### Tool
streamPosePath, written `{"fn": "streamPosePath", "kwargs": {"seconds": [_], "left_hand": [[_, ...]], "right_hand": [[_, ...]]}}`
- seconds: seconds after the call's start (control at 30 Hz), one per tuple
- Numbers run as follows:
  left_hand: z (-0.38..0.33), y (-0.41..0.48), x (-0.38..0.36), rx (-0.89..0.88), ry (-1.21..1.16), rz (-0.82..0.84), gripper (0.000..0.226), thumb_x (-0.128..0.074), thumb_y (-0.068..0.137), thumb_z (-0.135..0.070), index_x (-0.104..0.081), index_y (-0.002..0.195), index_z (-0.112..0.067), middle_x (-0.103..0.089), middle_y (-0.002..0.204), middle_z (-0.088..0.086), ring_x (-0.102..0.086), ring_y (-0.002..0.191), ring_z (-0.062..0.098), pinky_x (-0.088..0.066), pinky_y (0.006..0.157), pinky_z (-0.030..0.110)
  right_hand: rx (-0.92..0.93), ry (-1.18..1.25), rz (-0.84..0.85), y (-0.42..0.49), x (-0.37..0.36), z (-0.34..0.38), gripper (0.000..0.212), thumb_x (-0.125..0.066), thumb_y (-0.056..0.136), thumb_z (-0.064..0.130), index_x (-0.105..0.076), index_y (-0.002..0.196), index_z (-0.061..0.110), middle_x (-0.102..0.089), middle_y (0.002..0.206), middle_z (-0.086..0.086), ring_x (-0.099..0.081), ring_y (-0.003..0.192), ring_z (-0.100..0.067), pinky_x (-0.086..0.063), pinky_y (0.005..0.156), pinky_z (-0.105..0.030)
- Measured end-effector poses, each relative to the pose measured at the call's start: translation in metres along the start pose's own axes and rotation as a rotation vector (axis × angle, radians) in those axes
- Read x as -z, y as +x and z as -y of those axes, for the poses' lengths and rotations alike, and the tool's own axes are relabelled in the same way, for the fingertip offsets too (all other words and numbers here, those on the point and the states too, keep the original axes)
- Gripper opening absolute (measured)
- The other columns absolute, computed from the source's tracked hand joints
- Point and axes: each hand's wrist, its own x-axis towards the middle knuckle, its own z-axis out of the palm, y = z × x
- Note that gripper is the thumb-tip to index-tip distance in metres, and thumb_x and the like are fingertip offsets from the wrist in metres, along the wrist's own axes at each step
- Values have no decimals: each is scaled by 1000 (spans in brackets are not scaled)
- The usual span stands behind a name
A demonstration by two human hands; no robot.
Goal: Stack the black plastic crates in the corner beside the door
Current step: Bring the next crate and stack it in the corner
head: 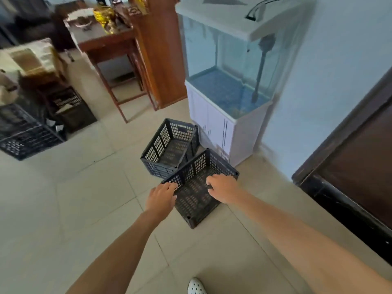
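Note:
A black perforated plastic crate [197, 198] is in both my hands, tilted, low over the tiled floor. My left hand [161, 198] grips its left rim with fingers curled over the edge. My right hand [222, 187] grips the right rim the same way. Just beyond it a second black crate [169, 145] stands on the floor against the white fish-tank cabinet. More black crates [25, 136] sit at the far left; one of them [70, 107] holds papers.
A glass fish tank [229, 60] on a white cabinet stands against the blue wall. A dark wooden door [356, 158] fills the right side. Wooden tables [114, 52] and cluttered boxes are at the back left. My white shoe [196, 287] shows at the bottom.

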Motion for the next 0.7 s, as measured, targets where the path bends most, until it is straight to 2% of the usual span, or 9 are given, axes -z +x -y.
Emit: {"fn": "streamPosePath", "kwargs": {"seconds": [0.13, 0.27, 0.4, 0.53, 0.7], "left_hand": [[90, 2, 16, 81, -1, -9, 41, -47, 98, -28, -45, 139, -26, -52, 141, -4, -47, 131, 21, -34, 110, 39], [152, 12, 26, 150, -55, -27, 42, -49, 98, -26, -45, 140, -25, -52, 142, -3, -47, 131, 22, -34, 111, 39], [203, 35, 29, 173, -59, -18, 41, -48, 99, -27, -45, 139, -26, -54, 139, -3, -49, 128, 21, -36, 109, 38], [252, 80, 41, 168, -52, -24, 38, -46, 99, -27, -47, 137, -27, -56, 136, -5, -52, 125, 20, -38, 106, 38], [318, 164, 87, 152, -53, -65, 38, -46, 99, -27, -47, 137, -26, -58, 134, -5, -53, 123, 21, -39, 104, 38]], "right_hand": [[112, -69, 5, 71, 4, 74, 26, -42, 95, 29, -53, 114, 14, -62, 113, -7, -58, 106, -29, -48, 83, -41], [157, -89, 69, 129, 16, 124, 28, -43, 96, 26, -53, 119, 13, -60, 119, -9, -56, 111, -30, -48, 87, -44], [145, -97, 144, 189, 22, 150, 25, -43, 98, 27, -54, 116, 14, -60, 118, -8, -56, 108, -30, -46, 88, -45], [148, -129, 175, 258, 29, 165, 21, -42, 96, 25, -54, 111, 14, -61, 114, -9, -57, 104, -30, -45, 81, -41], [163, -152, 133, 373, 57, 189, 27, -42, 96, 25, -53, 118, 13, -61, 119, -11, -57, 110, -31, -45, 86, -43]]}}
